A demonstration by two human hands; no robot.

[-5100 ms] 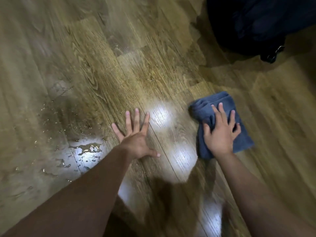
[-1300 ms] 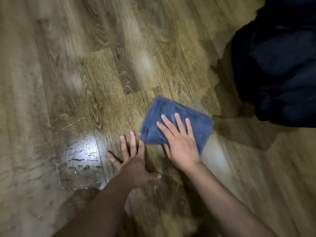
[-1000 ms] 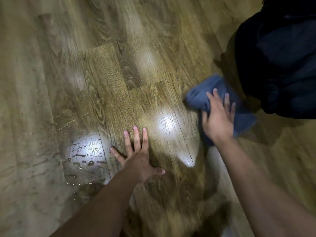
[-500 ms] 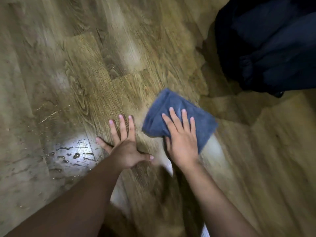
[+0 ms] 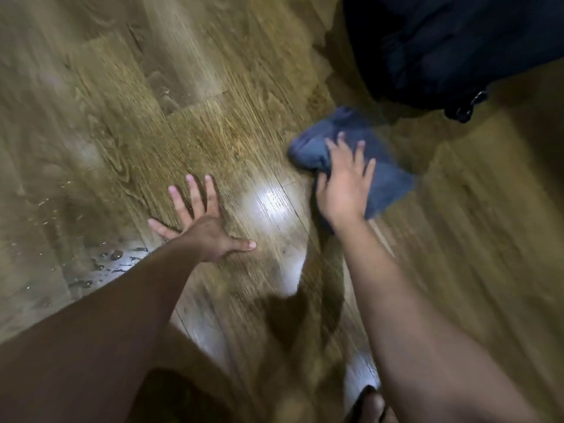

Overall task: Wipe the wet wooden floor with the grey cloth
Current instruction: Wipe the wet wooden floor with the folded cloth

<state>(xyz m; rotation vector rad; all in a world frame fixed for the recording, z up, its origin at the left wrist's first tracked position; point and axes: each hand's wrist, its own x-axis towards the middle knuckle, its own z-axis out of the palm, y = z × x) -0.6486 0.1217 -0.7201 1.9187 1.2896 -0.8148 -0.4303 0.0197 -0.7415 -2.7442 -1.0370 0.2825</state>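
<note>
Head view, heavy motion blur. Wooden floor fills frame, planks running diagonally from lower right to upper left. Dark navy bag at upper right, just beyond the grey cloth, nearly touching its far edge; a black buckle hanging at its lower side, right of the cloth. Bag blocks floor further that way. Grey cloth lying flat on floor, folded into rough rectangle, long axis diagonal from upper left to lower right, bunched end pointing up-left. Right hand pressed flat on top of cloth, fingers straight and spread, not curled round it. Left hand well left of cloth, palm down on bare floor, fingers splayed wide, thumb pointing toward cloth, holding nothing. Bright glare patch between left hand and cloth. Water droplets well left of cloth, beside left forearm, unwiped. Small dark shape at bottom edge below cloth, cannot tell what.
</note>
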